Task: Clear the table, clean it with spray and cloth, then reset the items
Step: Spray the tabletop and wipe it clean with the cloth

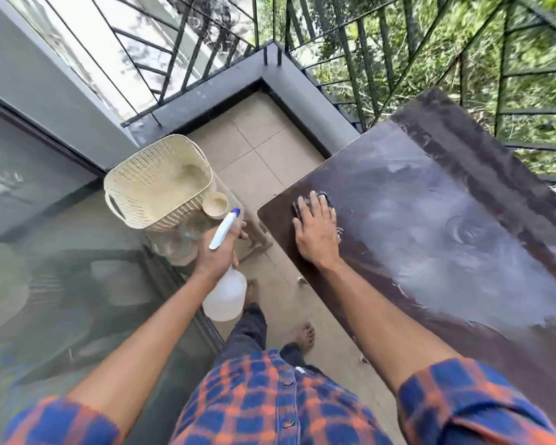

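I see right hand (pixel 316 231) flat, fingers spread, pressing dark grey cloth (pixel 322 198) at left corner of dark brown tabletop (pixel 430 175). Wet sheen runs toward lower right. Left hand (pixel 219 252) grips white plastic spray bottle (pixel 225 298), frame centre.

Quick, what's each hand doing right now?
Left hand: grips the spray bottle.
Right hand: open, pressing the cloth flat on the table.

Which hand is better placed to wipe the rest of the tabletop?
Right. The right hand presses flat on the cloth on the table; the left hand grips the spray bottle, off the table's edge.
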Demonstrator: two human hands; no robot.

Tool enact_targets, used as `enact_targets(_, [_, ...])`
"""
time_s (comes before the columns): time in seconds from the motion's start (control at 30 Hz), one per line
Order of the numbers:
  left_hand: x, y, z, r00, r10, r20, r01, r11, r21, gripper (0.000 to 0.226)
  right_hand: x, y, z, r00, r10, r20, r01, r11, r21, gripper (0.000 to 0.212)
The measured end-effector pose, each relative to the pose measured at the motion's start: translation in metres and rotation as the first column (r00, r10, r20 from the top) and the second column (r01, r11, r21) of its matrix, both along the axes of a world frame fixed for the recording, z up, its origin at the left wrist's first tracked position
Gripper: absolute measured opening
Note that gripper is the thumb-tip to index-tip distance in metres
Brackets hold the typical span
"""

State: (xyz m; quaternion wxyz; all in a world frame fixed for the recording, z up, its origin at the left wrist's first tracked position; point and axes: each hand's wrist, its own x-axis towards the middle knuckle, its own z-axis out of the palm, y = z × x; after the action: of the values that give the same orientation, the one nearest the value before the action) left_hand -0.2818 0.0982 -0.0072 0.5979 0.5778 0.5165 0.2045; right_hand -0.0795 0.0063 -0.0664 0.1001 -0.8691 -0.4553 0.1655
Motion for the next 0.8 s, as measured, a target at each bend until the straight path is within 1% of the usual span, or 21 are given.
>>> enact_targets(0.07, [0.001,0.001,-0.003,1.0,0.006,0.005,-0.006,1.0,-0.006,0.036,-0.024,0.015,0.001,0.991,0.119,-0.054,-0.117,0.992,0.038,0.05])
enact_targets(0.17, [0.004,0.003,-0.006,1.0,-0.012,0.022,0.012,0.999,-0.041,0.038,-0.048,0.014,0.0,0.946,0.322,-0.025,-0.321,0.947,0.031,0.05])
enact_targets(0.23, [0.005,0.005,-0.009,0.999,-0.031,0.025,0.032,0.998,-0.045,0.037,-0.046,-0.002,-0.002,0.929,0.369,0.012,-0.369,0.929,0.024,0.049])
enact_targets(0.27, [0.005,0.007,-0.01,0.999,-0.038,0.029,0.039,0.998,-0.048,0.035,-0.041,-0.012,-0.002,0.933,0.36,0.023,-0.361,0.932,0.032,0.048])
enact_targets(0.37, [0.004,0.013,-0.014,0.998,-0.05,0.036,0.052,0.997,-0.063,0.038,-0.012,-0.037,-0.002,0.97,0.236,0.058,-0.239,0.97,0.041,0.046])
enact_targets(0.43, [0.003,0.02,-0.017,0.997,-0.061,0.038,0.064,0.995,-0.078,0.042,0.018,-0.036,-0.001,0.994,0.094,0.055,-0.094,0.996,0.006,0.047])
enact_targets(0.53, [0.001,0.031,-0.02,0.997,-0.075,0.035,0.078,0.992,-0.099,0.041,0.064,-0.009,0.002,0.989,-0.126,0.075,0.13,0.99,-0.055,0.05])
enact_targets(0.6, [0.001,0.04,-0.023,0.997,-0.075,0.033,0.079,0.989,-0.123,0.041,0.074,0.021,0.005,0.974,-0.216,0.07,0.221,0.973,-0.073,0.051])
enact_targets(0.63, [0.001,0.044,-0.024,0.997,-0.074,0.038,0.079,0.988,-0.133,0.04,0.071,0.036,0.005,0.972,-0.23,0.054,0.234,0.969,-0.076,0.052])
enact_targets(0.67, [0.002,0.049,-0.025,0.996,-0.078,0.04,0.082,0.987,-0.136,0.04,0.063,0.052,0.004,0.976,-0.218,0.028,0.22,0.973,-0.077,0.052])
enact_targets(0.7, [0.003,0.053,-0.026,0.996,-0.084,0.037,0.088,0.987,-0.133,0.043,0.052,0.066,0.004,0.985,-0.172,-0.002,0.171,0.983,-0.067,0.051])
enact_targets(0.73, [0.004,0.058,-0.027,0.995,-0.089,0.032,0.093,0.987,-0.135,0.047,0.036,0.075,0.004,0.996,-0.09,-0.026,0.089,0.995,-0.055,0.05])
enact_targets(0.8, [0.007,0.065,-0.029,0.994,-0.103,0.029,0.106,0.984,-0.144,0.054,-0.001,0.078,0.003,0.991,0.13,-0.04,-0.131,0.991,-0.013,0.046])
